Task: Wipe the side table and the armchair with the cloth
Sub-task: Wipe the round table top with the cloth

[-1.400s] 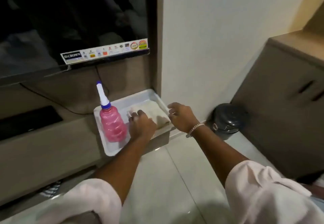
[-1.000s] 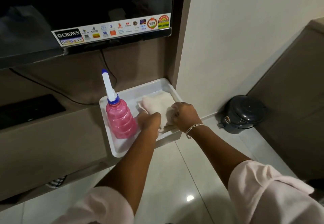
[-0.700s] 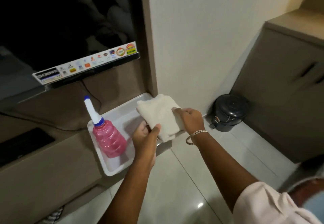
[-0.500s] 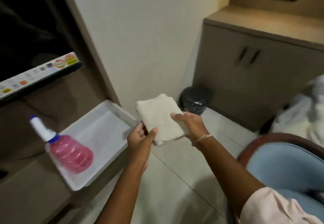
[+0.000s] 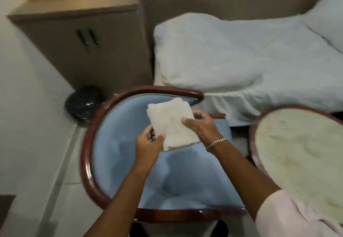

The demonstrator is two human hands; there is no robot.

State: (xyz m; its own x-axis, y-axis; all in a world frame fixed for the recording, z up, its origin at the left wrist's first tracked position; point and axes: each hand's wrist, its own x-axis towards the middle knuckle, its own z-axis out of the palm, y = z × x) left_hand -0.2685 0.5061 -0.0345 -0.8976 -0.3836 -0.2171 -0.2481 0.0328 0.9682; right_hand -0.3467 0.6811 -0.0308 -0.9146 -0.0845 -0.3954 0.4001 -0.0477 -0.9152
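Note:
A folded white cloth (image 5: 171,123) is held in the air above the armchair (image 5: 118,162), which has blue upholstery and a dark red wooden frame. My left hand (image 5: 148,144) pinches the cloth's lower left corner. My right hand (image 5: 202,125) grips its right edge, with a bracelet on the wrist. A round side table (image 5: 300,147) with a pale top and dark wooden rim stands to the right of the armchair.
A bed with white sheets (image 5: 241,55) lies behind the armchair and table. A brown cabinet (image 5: 83,40) stands at the back left, with a small black bin (image 5: 83,103) on the tiled floor beside the chair.
Both hands lifted the cloth out of the white tray beside the pink bottle. The view then swung right from the TV shelf to the armchair, side table and bed.

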